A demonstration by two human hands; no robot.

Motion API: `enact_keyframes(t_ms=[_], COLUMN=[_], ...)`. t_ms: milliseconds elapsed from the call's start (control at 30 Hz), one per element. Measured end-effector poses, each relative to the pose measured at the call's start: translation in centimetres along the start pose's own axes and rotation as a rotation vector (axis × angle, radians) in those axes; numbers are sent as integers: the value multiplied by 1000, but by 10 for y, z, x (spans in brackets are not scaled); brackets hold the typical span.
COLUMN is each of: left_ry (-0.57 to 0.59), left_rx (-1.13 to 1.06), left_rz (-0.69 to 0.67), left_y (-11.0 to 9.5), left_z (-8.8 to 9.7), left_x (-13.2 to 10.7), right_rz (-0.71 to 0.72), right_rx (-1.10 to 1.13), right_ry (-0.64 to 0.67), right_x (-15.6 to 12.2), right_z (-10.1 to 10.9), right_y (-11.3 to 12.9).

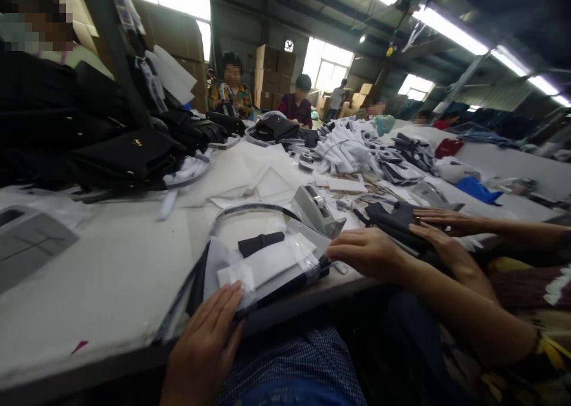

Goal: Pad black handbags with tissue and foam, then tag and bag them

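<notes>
A dark handbag [285, 287] lies at the table's front edge, with white wrapping [272, 263] and clear tape over its panel. Its wrapped handle [250, 207] arches toward the back. My left hand [207, 329] grips the bag's lower left edge, fingers over the white wrapping and thumb below. At the bag's right end, my right hand [370, 252] is closed on the corner, its fingertips partly hidden. A grey tape dispenser [314, 210] stands just behind the bag. A short black strip [261, 243] rests on the wrapping.
To the right, a co-worker's hands [439, 224] press on another dark bag [392, 219]. Black bags [129, 156] are piled at left, near a grey box-like object [35, 245]. White sheets [250, 168] and wrapped white pieces [348, 150] cover the table's middle. Other people sit beyond.
</notes>
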State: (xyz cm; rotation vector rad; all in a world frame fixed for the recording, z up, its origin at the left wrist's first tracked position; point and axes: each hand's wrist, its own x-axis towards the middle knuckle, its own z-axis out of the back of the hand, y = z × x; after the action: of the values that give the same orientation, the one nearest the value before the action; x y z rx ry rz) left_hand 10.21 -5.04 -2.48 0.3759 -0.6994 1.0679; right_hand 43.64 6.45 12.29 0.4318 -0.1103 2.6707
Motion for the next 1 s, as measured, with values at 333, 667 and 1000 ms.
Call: enact_keyframes(t_ms=[333, 667, 1000], left_ry=[58, -27, -37], left_rx=[-105, -152, -173], left_rz=[231, 249, 176], left_y=[-12, -12, -7], left_z=[9, 4, 6], left_x=[-1, 1, 3], right_rz=[272, 285, 329], right_rx=[461, 77, -11], right_ry=[460, 900, 975], right_x=[144, 225, 252], right_z=[-47, -91, -107], right_y=[38, 38, 43])
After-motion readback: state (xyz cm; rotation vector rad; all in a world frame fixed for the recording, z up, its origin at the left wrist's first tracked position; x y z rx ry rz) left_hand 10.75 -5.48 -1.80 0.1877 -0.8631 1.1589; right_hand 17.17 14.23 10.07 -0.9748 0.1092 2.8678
